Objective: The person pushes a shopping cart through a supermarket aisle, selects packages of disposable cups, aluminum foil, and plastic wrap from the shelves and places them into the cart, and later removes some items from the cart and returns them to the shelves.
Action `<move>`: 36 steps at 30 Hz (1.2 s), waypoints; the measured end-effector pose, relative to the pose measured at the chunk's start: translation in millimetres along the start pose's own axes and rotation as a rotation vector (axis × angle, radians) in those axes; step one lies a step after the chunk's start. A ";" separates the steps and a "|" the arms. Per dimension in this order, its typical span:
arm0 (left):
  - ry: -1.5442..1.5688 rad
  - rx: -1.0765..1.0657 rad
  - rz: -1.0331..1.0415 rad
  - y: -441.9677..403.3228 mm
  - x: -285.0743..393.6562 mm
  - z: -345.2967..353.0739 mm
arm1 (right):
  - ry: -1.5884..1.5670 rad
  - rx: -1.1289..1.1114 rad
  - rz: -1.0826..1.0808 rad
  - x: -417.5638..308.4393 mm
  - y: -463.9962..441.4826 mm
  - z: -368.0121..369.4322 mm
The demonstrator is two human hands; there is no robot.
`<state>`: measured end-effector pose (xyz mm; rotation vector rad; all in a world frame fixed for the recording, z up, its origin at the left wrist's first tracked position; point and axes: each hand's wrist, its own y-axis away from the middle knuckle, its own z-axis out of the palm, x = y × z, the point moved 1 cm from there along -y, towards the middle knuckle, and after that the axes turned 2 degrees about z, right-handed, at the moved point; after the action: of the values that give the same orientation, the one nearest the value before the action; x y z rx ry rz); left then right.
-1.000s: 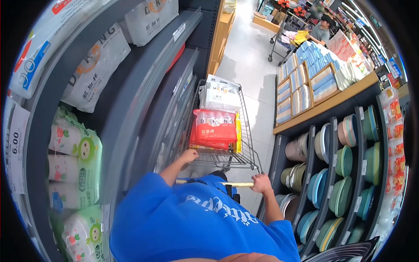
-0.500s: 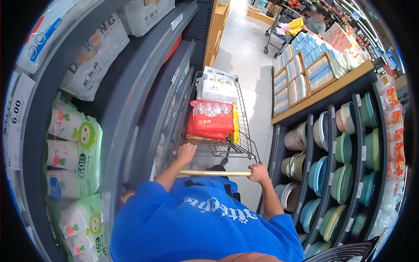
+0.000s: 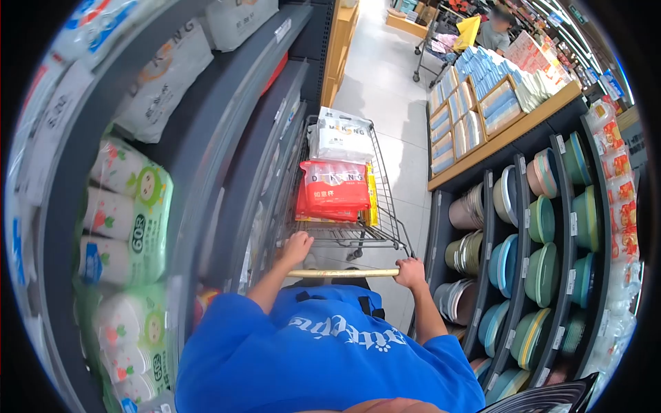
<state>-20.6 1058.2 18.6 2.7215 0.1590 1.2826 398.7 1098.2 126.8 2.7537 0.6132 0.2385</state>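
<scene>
My right hand (image 3: 411, 272) is wrapped round the right end of the shopping cart's pale handle (image 3: 344, 273). My left hand (image 3: 297, 249) is closed at the cart's left rear corner, in front of the handle; what its fingers grip is too small to make out. Inside the wire cart (image 3: 387, 199) lie a red pack of cups (image 3: 335, 187), a white pack (image 3: 342, 140) beyond it and a yellow package (image 3: 372, 195) along the right side.
Dark shelves (image 3: 241, 131) with bagged cups (image 3: 131, 206) run close on the left. Stacked bowls (image 3: 542, 275) fill the right shelves, below folded towels (image 3: 496, 103). Farther up the aisle a person (image 3: 494, 33) is beside another cart (image 3: 427, 58).
Shelves on both sides have shifted in view as I move along. My left hand has come forward and right from beside the cart's corner. The person ahead now appears lower behind the towels.
</scene>
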 end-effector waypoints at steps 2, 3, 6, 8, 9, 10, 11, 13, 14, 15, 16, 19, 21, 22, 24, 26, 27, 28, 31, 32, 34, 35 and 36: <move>0.006 0.106 0.061 15.2 -15.3 13.3 | -0.012 0.050 -0.025 -5.1 7.5 4.6; 0.010 0.152 0.093 25.1 -13.9 12.3 | -0.017 0.046 -0.020 -8.0 13.6 5.1; -0.017 0.043 0.033 46.4 -9.1 7.5 | -0.031 0.074 -0.016 -13.1 30.2 12.7; -0.045 0.046 0.014 67.0 0.1 2.0 | -0.028 0.089 -0.009 -14.9 43.1 19.1; -0.059 0.048 0.005 76.0 0.9 2.2 | -0.025 0.092 0.000 -18.7 49.0 20.7; -0.013 0.064 -0.031 83.8 -1.2 4.3 | -0.026 0.095 0.009 -22.9 55.4 23.5; 0.030 0.081 -0.066 90.4 -2.3 5.5 | -0.022 0.092 0.014 -24.6 61.4 26.2; 0.062 0.137 -0.033 103.3 -16.9 15.8 | -0.011 0.079 0.025 -30.1 74.1 28.2; 0.050 0.145 -0.016 109.4 -25.1 22.1 | -0.006 0.078 0.029 -33.0 80.2 30.3; 0.039 0.150 -0.002 114.9 -28.6 25.5 | -0.001 0.074 0.034 -35.4 87.5 34.1; 0.027 0.155 0.012 121.4 -28.4 25.8 | 0.002 0.068 0.039 -39.2 95.4 38.1; 0.062 0.254 0.021 141.2 -23.4 20.1 | 0.022 0.090 0.060 -52.4 119.4 46.1; 0.065 0.287 0.005 154.8 -22.9 18.7 | 0.000 0.106 0.093 -62.3 134.6 48.5; 0.067 0.298 0.002 160.3 -24.4 21.0 | -0.006 0.111 0.108 -64.0 143.2 51.4; 0.072 0.306 -0.048 174.3 -22.9 25.3 | -0.013 0.132 0.122 -69.7 159.3 60.8; 0.095 0.293 -0.072 188.2 -19.3 28.3 | -0.009 0.147 0.129 -72.1 172.9 66.4; 0.099 0.293 -0.076 195.4 -17.5 30.5 | -0.017 0.155 0.126 -73.8 180.2 68.1; 0.101 0.291 -0.082 204.1 -16.5 32.7 | -0.016 0.136 0.135 -74.7 187.9 70.3; 0.088 0.280 -0.096 225.2 -12.4 39.2 | -0.012 0.063 0.152 -77.2 205.1 72.1; 0.079 0.271 -0.104 232.2 -12.3 42.7 | -0.005 0.026 0.150 -75.7 208.8 72.9; 0.091 0.265 -0.090 251.7 -9.0 48.2 | 0.002 -0.082 0.135 -74.1 223.2 76.2; 0.098 0.266 -0.088 258.5 -8.7 51.0 | 0.000 -0.139 0.125 -72.0 225.9 76.1; 0.106 0.272 -0.080 262.9 -9.6 53.0 | 0.001 -0.189 0.115 -71.1 226.1 75.2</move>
<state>24.9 793.8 20.1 2.8308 0.4809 1.4803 439.2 852.9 124.7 2.6086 0.4100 0.3079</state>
